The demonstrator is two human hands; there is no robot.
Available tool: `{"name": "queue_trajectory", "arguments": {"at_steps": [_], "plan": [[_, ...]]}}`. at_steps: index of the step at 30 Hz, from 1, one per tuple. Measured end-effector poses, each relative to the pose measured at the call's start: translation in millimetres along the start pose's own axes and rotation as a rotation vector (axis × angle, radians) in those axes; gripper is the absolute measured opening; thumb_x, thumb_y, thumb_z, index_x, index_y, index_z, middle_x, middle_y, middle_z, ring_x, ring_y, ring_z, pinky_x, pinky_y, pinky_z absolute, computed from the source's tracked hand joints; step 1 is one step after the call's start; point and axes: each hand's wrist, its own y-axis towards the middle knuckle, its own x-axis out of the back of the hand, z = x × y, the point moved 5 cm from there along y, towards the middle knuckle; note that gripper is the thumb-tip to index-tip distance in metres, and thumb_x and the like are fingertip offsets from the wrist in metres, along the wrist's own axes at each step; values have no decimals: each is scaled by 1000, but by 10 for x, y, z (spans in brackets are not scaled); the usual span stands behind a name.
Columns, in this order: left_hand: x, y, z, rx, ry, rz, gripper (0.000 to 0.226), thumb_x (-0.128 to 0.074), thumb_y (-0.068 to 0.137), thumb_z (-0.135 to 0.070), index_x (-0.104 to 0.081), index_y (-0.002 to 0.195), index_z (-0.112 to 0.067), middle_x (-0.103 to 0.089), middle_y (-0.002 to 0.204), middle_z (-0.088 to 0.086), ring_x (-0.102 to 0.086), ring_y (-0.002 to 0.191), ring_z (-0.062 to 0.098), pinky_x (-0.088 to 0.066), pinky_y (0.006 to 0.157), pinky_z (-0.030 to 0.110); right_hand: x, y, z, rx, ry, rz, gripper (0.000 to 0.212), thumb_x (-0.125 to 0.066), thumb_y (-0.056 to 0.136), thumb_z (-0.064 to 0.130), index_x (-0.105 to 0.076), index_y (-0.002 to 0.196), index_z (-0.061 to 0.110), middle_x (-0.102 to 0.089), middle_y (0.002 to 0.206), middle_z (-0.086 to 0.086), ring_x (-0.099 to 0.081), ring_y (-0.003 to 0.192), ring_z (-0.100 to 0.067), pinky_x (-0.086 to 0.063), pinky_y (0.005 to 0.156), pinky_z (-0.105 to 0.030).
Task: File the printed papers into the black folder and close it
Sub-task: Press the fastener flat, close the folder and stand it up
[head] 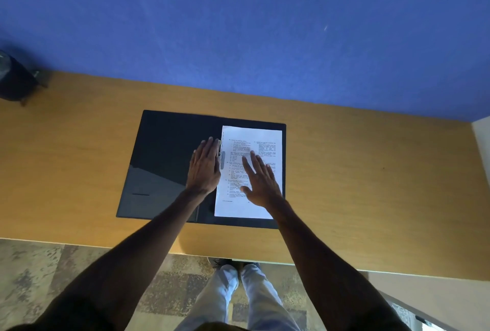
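A black folder (161, 163) lies open and flat on the wooden desk (371, 184). Printed papers (262, 142) rest on its right half, their left edge at the metal clip by the spine (220, 157). My left hand (204, 166) lies flat on the folder just left of the spine, fingers together and touching the clip. My right hand (261, 182) rests palm down on the papers with its fingers spread. Neither hand grips anything.
A blue wall (265, 25) rises right behind the desk. A dark object (16, 78) stands at the desk's far left corner. The desk's front edge runs just below the folder, with my legs (238, 296) and patterned floor beneath.
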Motion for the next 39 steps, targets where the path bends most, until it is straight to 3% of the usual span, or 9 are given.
{"name": "queue_trajectory", "arguments": {"at_steps": [7,13,19,23,30,39], "plan": [[91,267,16,-10,-26,-2,58,-42,114,-12,-32,171,-11,-36,177,7,-24,170,28,-24,138,47,-47,48,17,-17,2,1,94,-63,108,38,0,175,18,15,182,-10,7,172,-30,-14,139,-52],[87,405,-20,6,-91,0,53,-45,110,-5,-49,162,-11,-59,158,12,-43,156,36,-36,129,47,-64,69,15,-32,16,0,94,-63,108,39,1,175,20,16,182,-9,9,172,-28,-15,139,-52],[144,463,-28,1,-215,-24,43,-45,102,5,-71,135,-5,-77,116,15,-70,114,36,-57,96,49,-78,77,6,-36,13,-2,95,-63,108,40,1,175,20,16,182,-7,9,172,-27,-15,139,-52],[213,378,2,6,-304,-70,33,-53,104,2,-72,130,-6,-80,120,10,-75,114,29,-59,97,48,-69,62,11,-37,15,-2,94,-61,108,41,1,175,21,16,182,-7,9,172,-27,-14,139,-52],[318,220,70,-7,-391,-146,15,-64,104,0,-78,110,-5,-84,109,3,-81,105,20,-63,95,45,-50,43,17,-32,16,5,93,-60,109,43,2,175,22,18,182,-6,10,172,-26,-13,139,-51],[256,-173,130,-68,-315,-68,13,-68,104,-7,-77,114,-6,-84,117,2,-82,112,21,-66,97,45,-37,20,8,-21,-9,0,91,-57,109,46,1,175,23,17,182,-5,9,172,-25,-14,140,-50]]}}
